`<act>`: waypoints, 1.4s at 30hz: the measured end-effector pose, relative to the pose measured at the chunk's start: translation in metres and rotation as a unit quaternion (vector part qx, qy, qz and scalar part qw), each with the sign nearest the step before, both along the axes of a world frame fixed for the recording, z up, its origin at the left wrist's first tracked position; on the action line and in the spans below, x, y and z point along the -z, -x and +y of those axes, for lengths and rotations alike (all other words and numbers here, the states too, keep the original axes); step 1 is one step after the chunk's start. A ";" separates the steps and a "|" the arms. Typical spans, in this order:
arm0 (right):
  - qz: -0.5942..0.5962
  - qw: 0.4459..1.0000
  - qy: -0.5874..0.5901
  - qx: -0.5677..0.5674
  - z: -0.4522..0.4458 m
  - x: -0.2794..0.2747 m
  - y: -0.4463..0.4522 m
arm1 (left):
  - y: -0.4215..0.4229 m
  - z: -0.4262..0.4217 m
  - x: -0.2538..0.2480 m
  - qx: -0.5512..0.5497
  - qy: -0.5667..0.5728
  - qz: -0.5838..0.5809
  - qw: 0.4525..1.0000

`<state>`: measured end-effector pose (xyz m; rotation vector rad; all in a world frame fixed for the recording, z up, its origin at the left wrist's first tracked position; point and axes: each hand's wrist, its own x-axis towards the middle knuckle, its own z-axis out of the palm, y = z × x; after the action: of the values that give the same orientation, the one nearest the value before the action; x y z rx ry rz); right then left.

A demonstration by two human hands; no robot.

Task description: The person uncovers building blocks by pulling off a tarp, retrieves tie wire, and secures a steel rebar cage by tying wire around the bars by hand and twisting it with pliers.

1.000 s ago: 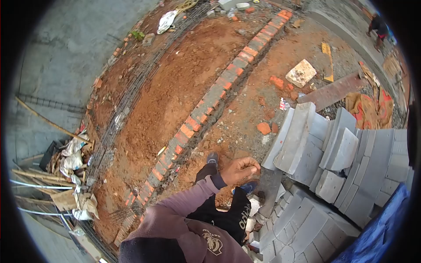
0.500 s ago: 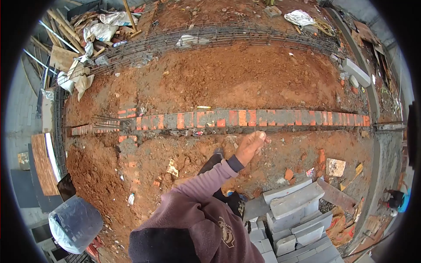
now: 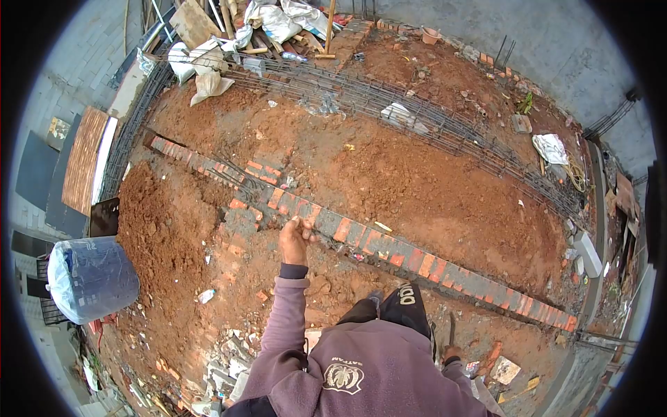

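Note:
My left hand (image 3: 297, 240) is raised at the end of an outstretched arm, its fingers curled together; anything thin between them is too small to make out. Behind it in the view runs a low wall strip of red bricks and grey mortar (image 3: 417, 261), slanting down to the right. Low at the right, beside my leg, my right hand (image 3: 451, 353) is closed around a dark, narrow tool (image 3: 452, 326) that points up in the view. The lower part of this hand is in shadow by the sleeve.
Steel rebar cages (image 3: 458, 128) lie beyond the brick strip. A large plastic-covered container (image 3: 97, 278) stands at the left. White sacks (image 3: 278, 24) and wood lie at the top. Rubble (image 3: 226, 368) is at the lower left, and a pale block (image 3: 505, 370) at the lower right.
The view has swung toward the left end of the brick strip. My left hand now appears farther left along it. My right hand and the dark tool have come into view.

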<state>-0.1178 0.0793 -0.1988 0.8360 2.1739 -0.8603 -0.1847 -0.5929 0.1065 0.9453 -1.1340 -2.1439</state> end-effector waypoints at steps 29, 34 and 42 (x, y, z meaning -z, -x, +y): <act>-0.024 0.895 -0.116 -0.429 -0.567 0.003 0.610 | 0.377 -0.433 0.048 0.139 0.280 -0.225 0.923; 0.060 0.985 0.074 -0.146 -0.733 -0.131 0.717 | 0.430 -0.510 0.035 0.098 0.289 -0.211 0.929; 0.241 0.950 -0.019 -0.196 -0.871 -0.114 0.834 | 0.571 -0.644 0.033 0.054 0.326 -0.138 0.934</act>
<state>-0.9515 -0.7914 -0.0847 0.1907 2.6595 -0.8814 -0.7561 -1.2372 0.0732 0.8844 -1.9119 -1.5439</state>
